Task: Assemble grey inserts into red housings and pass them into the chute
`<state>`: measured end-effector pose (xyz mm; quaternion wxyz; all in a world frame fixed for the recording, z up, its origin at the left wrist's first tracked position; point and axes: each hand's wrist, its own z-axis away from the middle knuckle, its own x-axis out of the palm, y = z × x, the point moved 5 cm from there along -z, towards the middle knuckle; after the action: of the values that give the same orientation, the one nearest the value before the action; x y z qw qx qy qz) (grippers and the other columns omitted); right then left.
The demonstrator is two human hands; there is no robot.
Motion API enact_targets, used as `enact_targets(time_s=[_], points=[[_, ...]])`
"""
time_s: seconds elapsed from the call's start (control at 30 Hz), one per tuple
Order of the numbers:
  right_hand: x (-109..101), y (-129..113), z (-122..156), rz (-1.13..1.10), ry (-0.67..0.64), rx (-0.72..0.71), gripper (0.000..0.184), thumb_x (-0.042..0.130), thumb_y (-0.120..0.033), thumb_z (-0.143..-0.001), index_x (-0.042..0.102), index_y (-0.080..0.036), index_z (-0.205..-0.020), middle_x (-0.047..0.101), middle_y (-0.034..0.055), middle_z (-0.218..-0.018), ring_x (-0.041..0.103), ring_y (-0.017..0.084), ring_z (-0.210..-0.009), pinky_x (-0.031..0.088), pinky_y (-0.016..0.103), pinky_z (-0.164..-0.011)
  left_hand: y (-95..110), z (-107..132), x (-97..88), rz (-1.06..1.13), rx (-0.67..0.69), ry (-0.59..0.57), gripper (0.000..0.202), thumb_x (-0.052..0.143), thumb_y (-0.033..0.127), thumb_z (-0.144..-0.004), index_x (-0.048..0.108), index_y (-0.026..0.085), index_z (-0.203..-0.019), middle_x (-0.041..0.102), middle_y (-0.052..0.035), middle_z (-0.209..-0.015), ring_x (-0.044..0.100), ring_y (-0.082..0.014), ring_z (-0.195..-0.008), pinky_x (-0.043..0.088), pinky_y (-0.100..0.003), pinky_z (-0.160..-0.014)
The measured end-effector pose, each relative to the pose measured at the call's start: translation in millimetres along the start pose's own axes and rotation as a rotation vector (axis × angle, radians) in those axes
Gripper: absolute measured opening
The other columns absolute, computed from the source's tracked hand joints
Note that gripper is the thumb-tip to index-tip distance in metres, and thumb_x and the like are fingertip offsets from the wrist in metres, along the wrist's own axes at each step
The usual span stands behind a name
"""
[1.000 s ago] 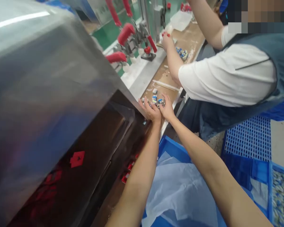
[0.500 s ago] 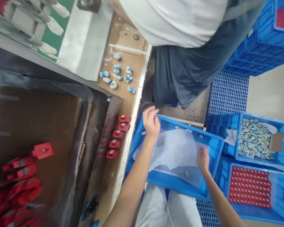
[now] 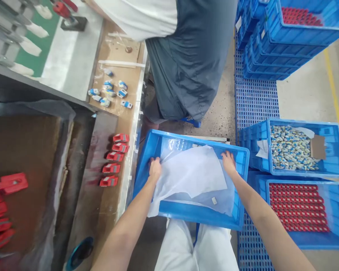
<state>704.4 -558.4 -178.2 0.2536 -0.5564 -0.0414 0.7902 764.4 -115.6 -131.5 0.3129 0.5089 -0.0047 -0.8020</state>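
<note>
- The left hand (image 3: 154, 169) and the right hand (image 3: 228, 163) are well apart, both inside the blue plastic crate (image 3: 192, 214); the right hand has its fingers spread, and I cannot tell if the left hand pinches the sheet or only presses on it
- The thin white plastic sheet (image 3: 189, 177) lies in the blue crate, under the left hand, and its corner comes to the near left corner of the crate, maybe over the rim
- One small white part (image 3: 214, 200) lies on the sheet, near the front wall of the blue crate, between the hands but nearer to the right one
- Under the sheet the crate bottom is hard to make out
- Just left of the blue crate is the worktop (image 3: 124, 195), with a row of red parts (image 3: 112, 160) on it; further along are small blue-and-white parts (image 3: 107, 92)
- Beyond the blue crate stands a co-worker in a dark apron (image 3: 183, 64), cut off by the top edge
- Right of the blue crate, a crate of blue-and-white parts (image 3: 292, 148) and a crate of red parts (image 3: 298, 207) stand on a blue pallet (image 3: 257, 101)
</note>
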Motion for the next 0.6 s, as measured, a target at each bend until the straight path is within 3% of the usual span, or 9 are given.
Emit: enact_targets(time_s=[0.1, 0.17, 0.27, 0.37, 0.47, 0.6], points=[[1, 6, 8, -0.013, 0.004, 0.063, 0.034, 0.042, -0.010, -0.096, 0.067, -0.017, -0.118, 0.060, 0.0169, -0.125, 0.060, 0.028, -0.108, 0.047, 0.039, -0.098, 21, 4, 1.0, 0.008, 0.087, 0.003, 0.026, 0.068, 0.034, -0.099, 0.068, 0.015, -0.118, 0.068, -0.0097, -0.126, 0.067, -0.0248, -0.114, 0.057, -0.048, -0.100], [5, 6, 37, -0.037, 0.002, 0.106, 0.032, 0.040, -0.014, -0.099, 0.062, -0.016, -0.122, 0.058, 0.0161, -0.124, 0.062, 0.026, -0.103, 0.049, 0.036, -0.093, 52, 5, 14.6, 0.034, 0.162, -0.015, 0.021, 0.068, 0.029, -0.099, 0.070, 0.016, -0.115, 0.069, -0.0086, -0.125, 0.067, -0.0237, -0.115, 0.056, -0.046, -0.103], [23, -5, 110, -0.081, -0.053, 0.142, 0.028, 0.038, -0.016, -0.101, 0.058, -0.017, -0.119, 0.060, 0.0133, -0.116, 0.065, 0.023, -0.093, 0.052, 0.033, -0.083, 108, 1, 53.7, 0.083, 0.198, -0.052, 0.023, 0.068, 0.029, -0.100, 0.069, 0.016, -0.119, 0.071, -0.0081, -0.123, 0.069, -0.0227, -0.111, 0.058, -0.045, -0.100], [54, -22, 185, -0.111, -0.149, 0.153, 0.025, 0.037, -0.010, -0.097, 0.058, -0.018, -0.109, 0.064, 0.0090, -0.099, 0.069, 0.021, -0.082, 0.055, 0.031, -0.075, 153, -3, 95.7, 0.105, 0.095, -0.032, 0.033, 0.067, 0.036, -0.101, 0.065, 0.016, -0.127, 0.069, -0.0104, -0.127, 0.069, -0.0246, -0.112, 0.060, -0.047, -0.097], [83, -26, 226, -0.096, -0.219, 0.169, 0.025, 0.036, -0.008, -0.096, 0.058, -0.017, -0.102, 0.066, 0.0106, -0.095, 0.070, 0.022, -0.076, 0.057, 0.032, -0.071, 178, 2, 126.3, 0.109, -0.021, -0.023, 0.039, 0.068, 0.038, -0.100, 0.063, 0.017, -0.132, 0.066, -0.0115, -0.131, 0.069, -0.0259, -0.113, 0.061, -0.048, -0.096], [107, -20, 231, -0.055, -0.283, 0.194, 0.021, 0.043, -0.013, -0.098, 0.060, -0.013, -0.110, 0.068, 0.0179, -0.107, 0.074, 0.028, -0.089, 0.061, 0.038, -0.077, 188, 15, 145.5, 0.113, -0.069, -0.040, 0.044, 0.069, 0.039, -0.099, 0.060, 0.017, -0.136, 0.063, -0.0130, -0.138, 0.066, -0.0281, -0.119, 0.059, -0.051, -0.100]])
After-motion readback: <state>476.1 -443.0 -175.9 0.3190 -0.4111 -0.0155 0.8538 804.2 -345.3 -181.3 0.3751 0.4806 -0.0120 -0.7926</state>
